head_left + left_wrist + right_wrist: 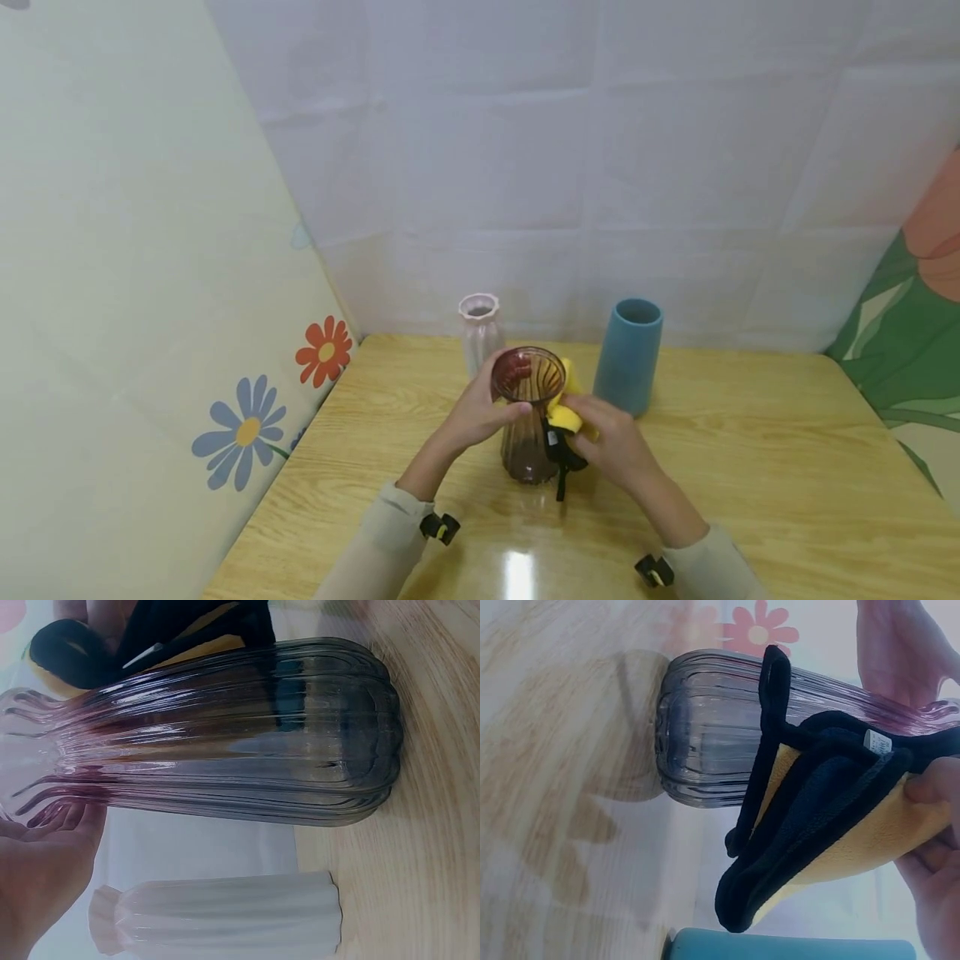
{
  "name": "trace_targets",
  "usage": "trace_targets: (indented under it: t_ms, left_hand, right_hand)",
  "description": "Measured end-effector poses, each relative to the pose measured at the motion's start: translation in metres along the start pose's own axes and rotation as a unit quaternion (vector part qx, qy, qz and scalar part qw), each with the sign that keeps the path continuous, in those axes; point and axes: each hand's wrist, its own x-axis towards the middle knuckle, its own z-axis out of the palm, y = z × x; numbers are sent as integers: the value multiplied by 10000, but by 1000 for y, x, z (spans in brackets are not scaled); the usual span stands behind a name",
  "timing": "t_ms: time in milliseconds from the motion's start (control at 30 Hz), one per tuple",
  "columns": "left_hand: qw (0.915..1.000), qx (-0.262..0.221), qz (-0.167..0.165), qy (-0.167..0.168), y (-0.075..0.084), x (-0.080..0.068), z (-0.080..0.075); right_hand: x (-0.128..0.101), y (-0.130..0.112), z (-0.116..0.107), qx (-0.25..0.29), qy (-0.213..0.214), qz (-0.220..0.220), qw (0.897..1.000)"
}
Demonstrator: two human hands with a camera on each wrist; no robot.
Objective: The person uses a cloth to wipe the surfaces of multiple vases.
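Observation:
A ribbed, see-through glass vase [527, 446], purplish at the neck and greyer toward its base, is upright at the wooden table. Around its neck, just under the flared rim, my left hand [482, 408] grips it from the left. My right hand [615, 437] pinches a yellow cloth [870, 832] with dark edging, a hanging loop and a small white tag. The cloth lies bunched against the vase's right side near the neck. In the left wrist view the glass vase [247, 742] fills the middle, with the cloth partly behind it.
Behind the glass vase, to the left, stands a pale pink fluted vase [480, 337]. A tall blue vase [628, 362] stands to the right, beyond my right hand. The wooden table [750, 467] meets a pale backdrop at the rear and flower-patterned cloths at both sides.

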Motion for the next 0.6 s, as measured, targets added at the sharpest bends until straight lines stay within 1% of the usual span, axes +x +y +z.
trace_targets:
  t_ms: [100, 233, 600]
  left_hand:
    - [10000, 5, 2, -1, 1, 0, 0]
    - [10000, -24, -39, -16, 1, 0, 1]
    - [9996, -244, -100, -106, -1, -1, -1]
  right_hand:
    - [-2, 0, 0, -37, -93, 65, 9999]
    - [-4, 0, 1, -59, -157, 16, 9999]
    - [-10, 4, 4, -165, -389, 26, 9991]
